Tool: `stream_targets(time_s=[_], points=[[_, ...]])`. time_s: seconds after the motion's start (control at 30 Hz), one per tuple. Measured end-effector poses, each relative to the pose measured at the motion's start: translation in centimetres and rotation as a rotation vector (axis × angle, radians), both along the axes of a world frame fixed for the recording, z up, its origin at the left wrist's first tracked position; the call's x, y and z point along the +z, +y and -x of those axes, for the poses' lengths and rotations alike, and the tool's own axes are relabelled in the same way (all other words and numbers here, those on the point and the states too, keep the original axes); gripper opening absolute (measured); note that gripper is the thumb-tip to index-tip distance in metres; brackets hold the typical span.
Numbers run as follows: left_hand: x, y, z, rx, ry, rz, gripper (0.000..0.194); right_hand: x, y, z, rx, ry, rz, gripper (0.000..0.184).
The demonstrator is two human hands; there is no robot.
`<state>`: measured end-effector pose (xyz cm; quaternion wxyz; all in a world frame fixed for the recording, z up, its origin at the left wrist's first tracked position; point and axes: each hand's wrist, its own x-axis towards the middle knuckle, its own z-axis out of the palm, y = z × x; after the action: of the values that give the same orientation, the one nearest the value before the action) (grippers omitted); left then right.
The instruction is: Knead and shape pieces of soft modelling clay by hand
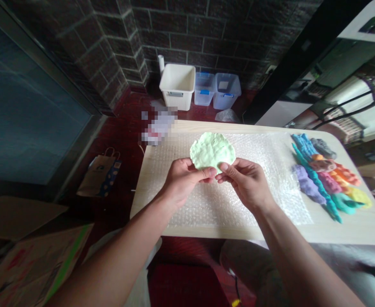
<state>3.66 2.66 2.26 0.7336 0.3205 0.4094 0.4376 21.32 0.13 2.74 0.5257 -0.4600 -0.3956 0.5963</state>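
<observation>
A flat, roundish sheet of pale green modelling clay (212, 150), with a lumpy face and uneven rim, is held up over the table. My left hand (187, 177) pinches its lower left edge, thumb in front and fingers mostly behind. On the lower right edge, my right hand (246, 179) grips it the same way. Both thumbs come close together near the bottom of the sheet. Beneath lies a sheet of bubble wrap (213, 209) spread on the pale wooden table (213, 232).
At the table's right lie several coloured clay pieces, among them a purple lump (309, 184) and a long teal strip (322, 192). A white bin (177, 89) and two clear boxes stand by the brick wall. A paper bag (97, 175) and cardboard boxes (30, 264) are left.
</observation>
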Motion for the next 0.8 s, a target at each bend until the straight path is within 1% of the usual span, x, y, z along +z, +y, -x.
stream_targets(time_s=[0.07, 0.13, 0.27, 0.37, 0.47, 0.6, 0.7, 0.73, 0.8], points=[[-0.02, 0.02, -0.01, -0.004, 0.006, 0.001, 0.038, -0.04, 0.04, 0.06, 0.037, 0.013, 0.006, 0.023], [-0.06, 0.01, -0.03, -0.009, 0.011, -0.015, 0.038, -0.15, 0.07, 0.04, 0.043, 0.005, -0.001, 0.023], [-0.04, -0.02, -0.12, -0.058, -0.072, -0.060, 0.038, -0.12, 0.14, -0.14, -0.013, -0.002, 0.006, 0.023], [-0.05, -0.02, -0.18, -0.042, -0.121, -0.077, 0.037, 0.19, 0.21, -0.10, -0.028, 0.015, 0.027, 0.023], [-0.20, -0.05, -0.17, -0.026, -0.088, -0.088, 0.035, 0.37, 0.26, 0.14, -0.030, 0.037, 0.021, 0.023], [-0.35, -0.13, -0.18, -0.032, -0.049, -0.080, 0.033, 0.06, 0.26, 0.24, -0.044, 0.016, -0.003, 0.020], [-0.27, -0.18, -0.42, -0.042, -0.045, -0.087, 0.036, -0.24, 0.05, 0.10, -0.087, -0.078, -0.079, 0.016], [-0.21, -0.19, -0.56, -0.034, -0.054, -0.084, 0.038, -0.27, -0.11, 0.08, -0.138, -0.154, -0.135, 0.015], [-0.03, -0.22, -0.84, 0.005, -0.120, -0.024, 0.041, -0.21, -0.57, 0.20, -0.298, -0.412, -0.305, 0.009]])
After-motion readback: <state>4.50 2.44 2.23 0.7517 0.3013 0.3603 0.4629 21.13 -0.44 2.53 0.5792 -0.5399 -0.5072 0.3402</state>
